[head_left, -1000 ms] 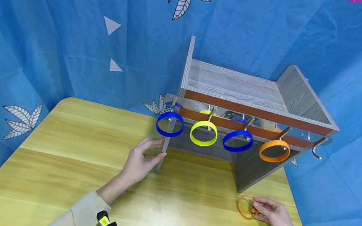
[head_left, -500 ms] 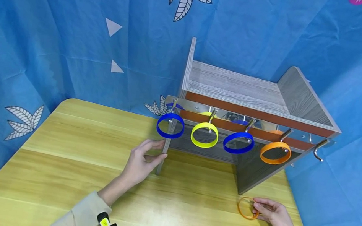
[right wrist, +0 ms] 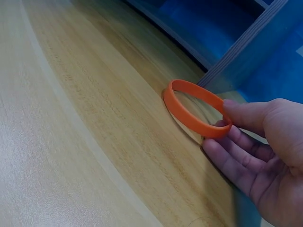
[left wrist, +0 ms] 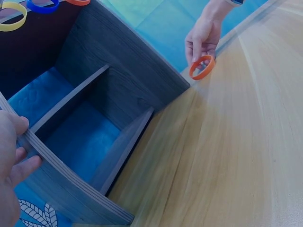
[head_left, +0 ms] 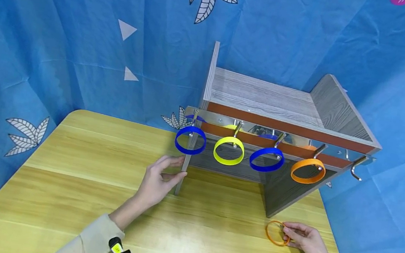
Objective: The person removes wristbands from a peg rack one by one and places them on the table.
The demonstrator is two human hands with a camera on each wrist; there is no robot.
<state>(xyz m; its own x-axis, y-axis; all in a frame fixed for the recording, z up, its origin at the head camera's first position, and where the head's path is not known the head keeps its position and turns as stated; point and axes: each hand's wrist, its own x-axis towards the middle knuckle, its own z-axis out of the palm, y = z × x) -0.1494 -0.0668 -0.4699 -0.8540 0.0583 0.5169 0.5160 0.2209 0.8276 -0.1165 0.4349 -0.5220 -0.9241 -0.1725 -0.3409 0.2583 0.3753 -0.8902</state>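
Note:
My right hand point(head_left: 304, 241) pinches an orange silicone wristband point(right wrist: 189, 111) between thumb and fingers, low over the table near the rack's right foot. At the other side, my left hand point(head_left: 156, 179) grips the front edge of the left side panel point(left wrist: 71, 175) of a grey wood-grain rack point(head_left: 265, 96), thumb on one face and fingers on the other. From the hooks along the rack's front hang a blue wristband point(head_left: 188, 154), a yellow wristband point(head_left: 227, 163), a second blue wristband point(head_left: 265, 170) and another orange wristband point(head_left: 306, 182). The rightmost hook point(head_left: 355, 168) carries no band.
The rack stands toward the back of a light wooden table point(head_left: 61, 193). Behind and beside it hangs a blue curtain point(head_left: 83, 32) with leaf prints. A shiny metal strip point(head_left: 220, 119) bears the hooks, which stick out toward me.
The head view has shifted very slightly. Both hands keep their places, the left on the panel and the right with the orange wristband.

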